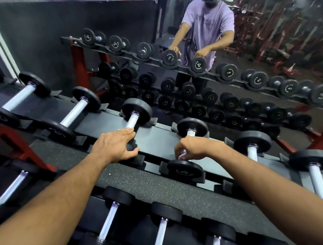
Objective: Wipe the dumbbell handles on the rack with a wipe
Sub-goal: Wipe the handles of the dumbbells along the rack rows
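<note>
So both arms are reaching over the top tier of the dumbbell rack (161,141). Right hand (190,148) is curled around the handle of the dumbbell (187,169) sitting right in the middle of the shot, with a pale purple wipe (182,156) bunched between the fingers and the bar. You only see a sliver of the wipe poking out under the knuckles, at about 6 o'clock of the hand.

Left hand (116,145) is over at 9 o'clock from the right one, fingers straight and spread, laid flat on the neighbouring dumbbell (136,109). It covers the near end of that one, so only the shiny handle and the far plate stick out at 12 o'clock from the fingertips. Not gripping anything.

More dumbbells line the tier on both sides, and a lower tier (162,214) runs along the bottom edge. At 12 o'clock there's a mirror (277,44) showing the person in a lilac t-shirt plus the whole rack again.
</note>
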